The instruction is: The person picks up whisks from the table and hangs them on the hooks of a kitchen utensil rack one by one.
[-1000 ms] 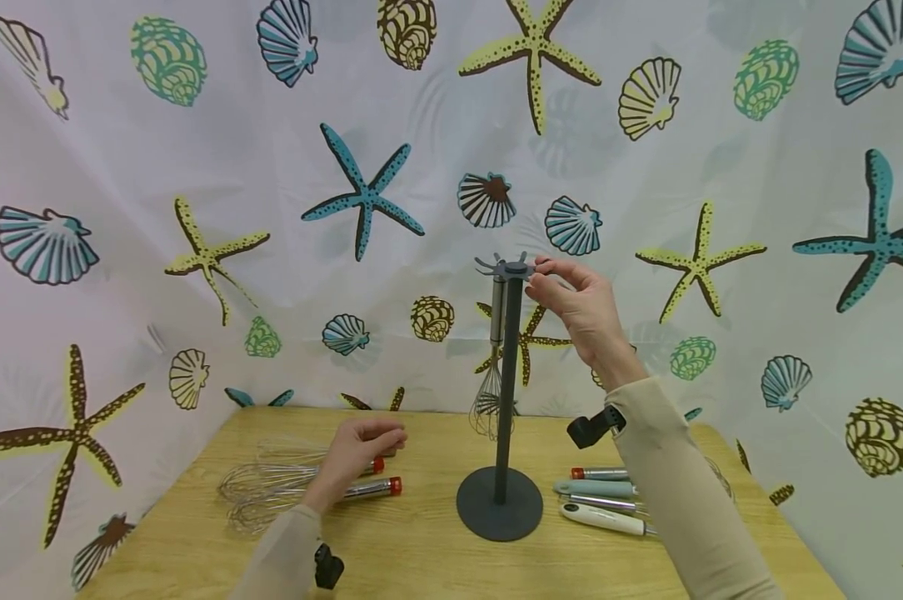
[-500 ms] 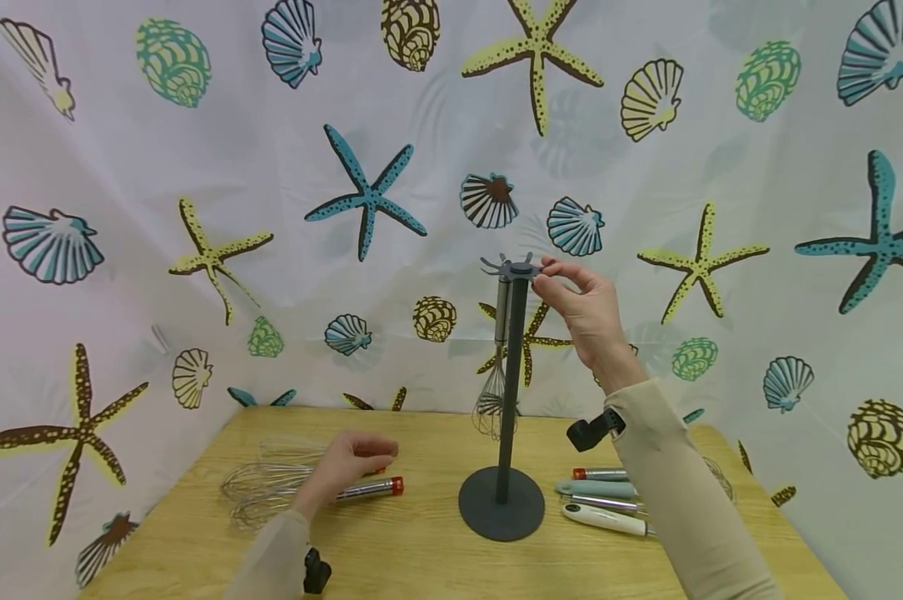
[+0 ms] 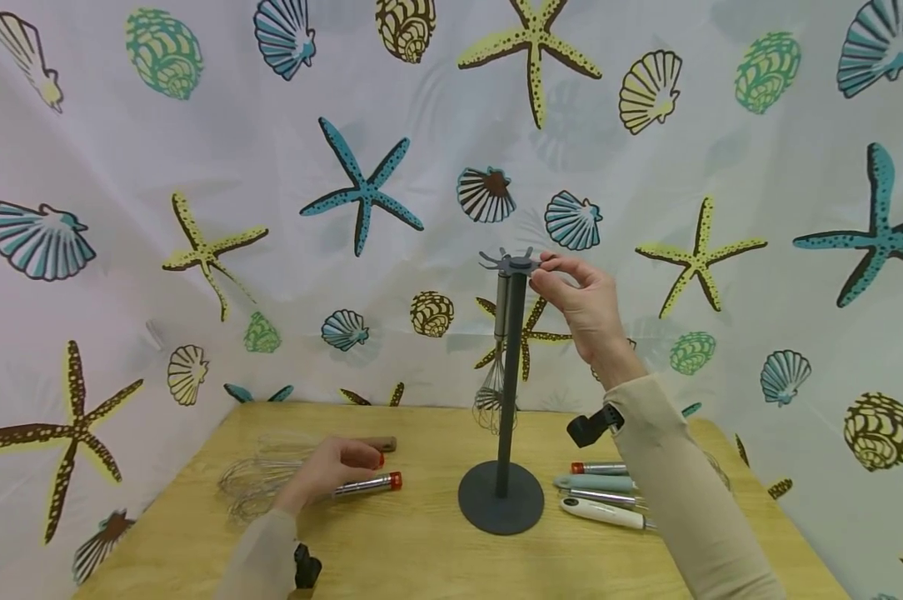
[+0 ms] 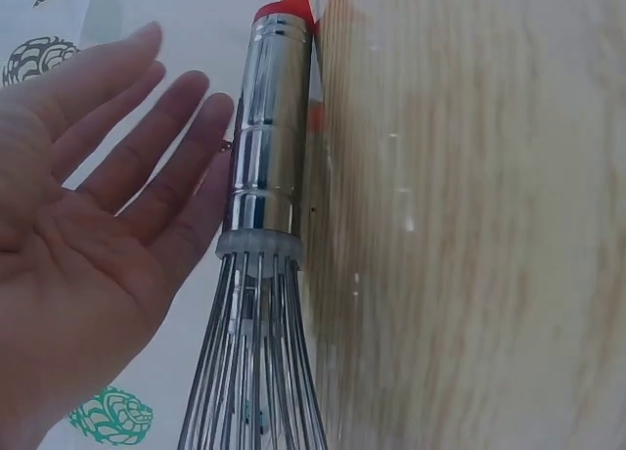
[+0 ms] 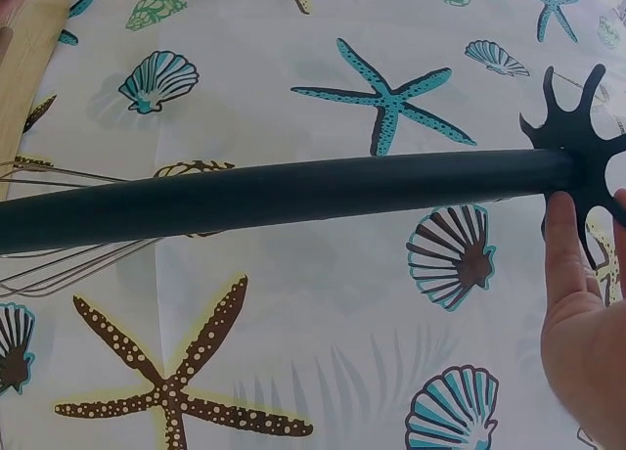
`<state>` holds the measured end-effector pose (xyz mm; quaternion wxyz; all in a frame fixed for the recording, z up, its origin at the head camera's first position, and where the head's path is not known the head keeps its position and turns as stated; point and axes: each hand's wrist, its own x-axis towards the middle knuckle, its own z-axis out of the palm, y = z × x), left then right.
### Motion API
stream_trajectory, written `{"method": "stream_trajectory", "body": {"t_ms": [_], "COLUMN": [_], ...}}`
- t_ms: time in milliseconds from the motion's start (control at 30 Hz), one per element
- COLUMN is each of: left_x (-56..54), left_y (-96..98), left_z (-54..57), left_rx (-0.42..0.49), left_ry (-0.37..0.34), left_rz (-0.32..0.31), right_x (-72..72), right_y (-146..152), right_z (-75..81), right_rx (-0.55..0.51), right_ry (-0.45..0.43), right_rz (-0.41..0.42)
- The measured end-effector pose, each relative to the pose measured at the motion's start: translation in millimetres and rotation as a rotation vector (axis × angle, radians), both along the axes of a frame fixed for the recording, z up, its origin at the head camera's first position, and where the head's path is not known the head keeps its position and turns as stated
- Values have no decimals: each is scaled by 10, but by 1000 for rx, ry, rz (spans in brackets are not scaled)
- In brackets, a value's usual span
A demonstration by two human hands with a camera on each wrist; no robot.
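Right of centre in the head view, the right hand [image 3: 582, 310] pinched the dark stand [image 3: 508, 392] by its hooked top [image 3: 520, 263], where a hanging whisk [image 3: 501, 307] showed. Lower left, the left hand [image 3: 322, 473] — fingers loosely spread — was beside a red-ended whisk [image 4: 269, 127] on the bench [image 3: 436, 554].

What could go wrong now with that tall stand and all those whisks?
The stand is tall, and the right grip is at its very top, so a sideways push might tip it over.

The whisk hanging from it could swing or slip off if the stand gets bumped.

The whisks on the table near the left grip lie close together, like the red-ended one, so their wires might catch when one is lifted.
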<state>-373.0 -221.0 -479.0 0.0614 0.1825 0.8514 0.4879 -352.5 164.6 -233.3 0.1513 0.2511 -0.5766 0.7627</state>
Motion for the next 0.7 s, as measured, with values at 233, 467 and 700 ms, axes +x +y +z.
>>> {"method": "stream_trajectory", "body": {"t_ms": [233, 467, 700], "left_x": [55, 42, 20], "left_y": [-34, -62, -61], "left_z": [-16, -33, -44], "left_rx": [-71, -113, -119], "left_ry": [4, -10, -30], "left_rz": [3, 54, 33], "right_x": [-5, 1, -8], "right_y": [-6, -16, -18], "right_z": [-18, -17, -23], "right_rx": [-12, -19, -20], "right_ry": [-2, 6, 7], "right_rz": [-7, -5, -6]}}
